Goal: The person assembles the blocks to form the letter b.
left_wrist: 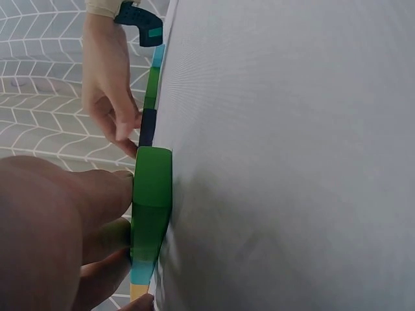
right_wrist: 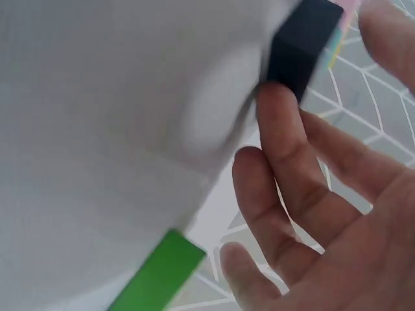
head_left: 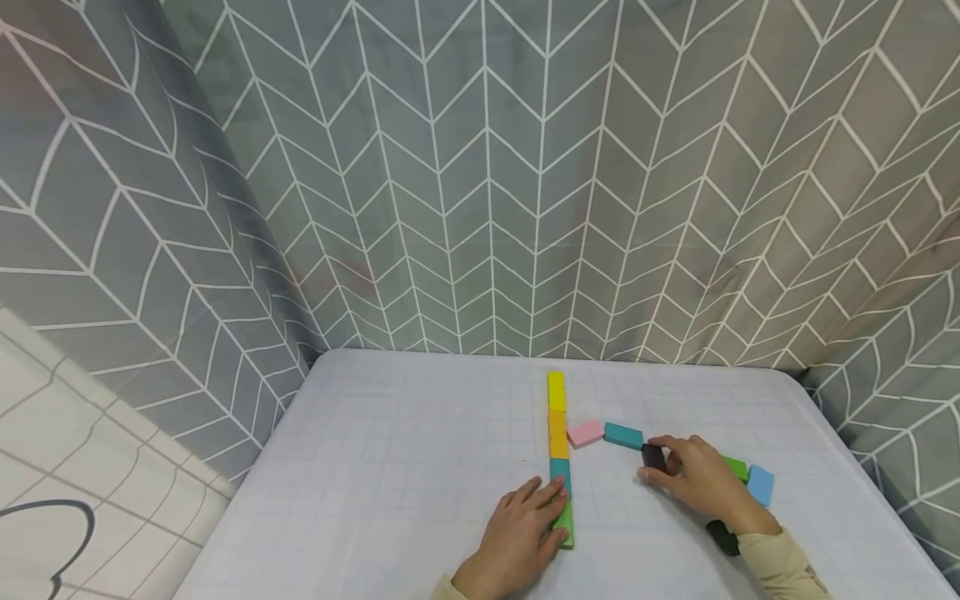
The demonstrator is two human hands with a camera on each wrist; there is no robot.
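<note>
A straight row of blocks runs up the table: yellow (head_left: 556,391), orange (head_left: 558,434), teal (head_left: 560,470) and green (head_left: 567,533) nearest me. My left hand (head_left: 517,537) rests on the teal and green blocks, its fingers spread loosely along them. From beside the orange block, a bent line leads right with a pink block (head_left: 586,433), another teal block (head_left: 623,436) and a black block (head_left: 654,457). My right hand (head_left: 697,475) pinches the black block between thumb and fingers. In the right wrist view, a fingertip touches the end of the black block (right_wrist: 301,52).
Beyond my right hand lie another green block (head_left: 737,468), partly hidden by that hand, and a light blue block (head_left: 761,484). A dark strap-like object (head_left: 722,537) is at the right wrist. The white-covered table (head_left: 390,450) is bordered by patterned curtains (head_left: 465,183).
</note>
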